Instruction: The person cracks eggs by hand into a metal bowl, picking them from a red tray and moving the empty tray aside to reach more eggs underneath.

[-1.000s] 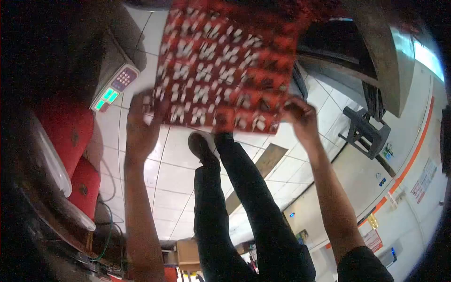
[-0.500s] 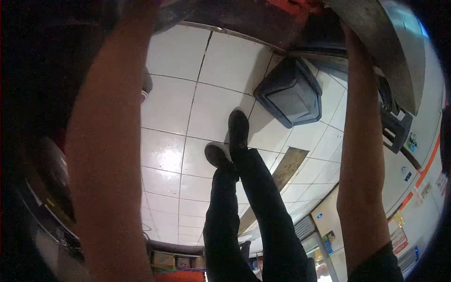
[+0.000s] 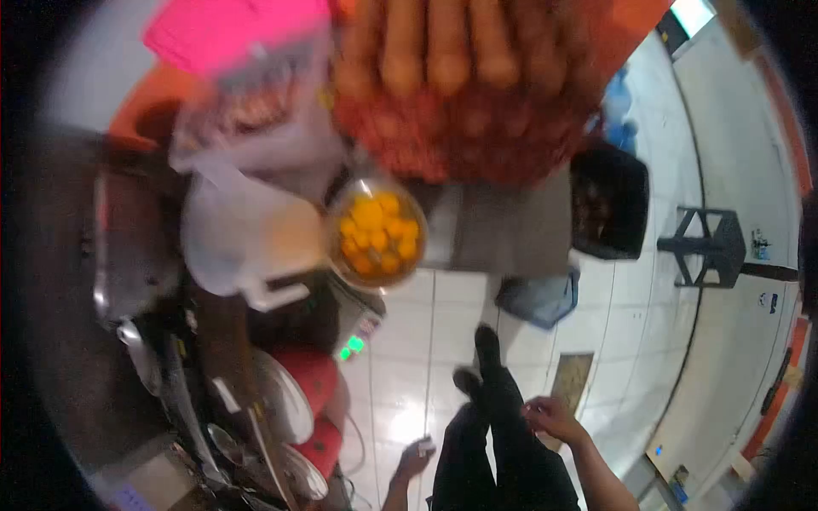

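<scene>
Low in the head view, my left hand hangs beside my left leg, fingers closed around a small whitish thing too blurred to name. My right hand is beside my right thigh, its fingers curled in; what they hold, if anything, cannot be made out. Both hands are apart from the counter. Ahead stands a round bowl of egg yolks. Touching or close to its left side is a translucent white pitcher with a handle.
Brown rounded things, blurred, top a red textured stack. A plastic bag lies behind the pitcher. Pans and utensils line the left. On the right are a black bin and a dark stool. White tiles cover the floor.
My arms have come down from close in front of the camera to beside my legs. The view has shifted, bringing the counter, bowl and pitcher into sight.
</scene>
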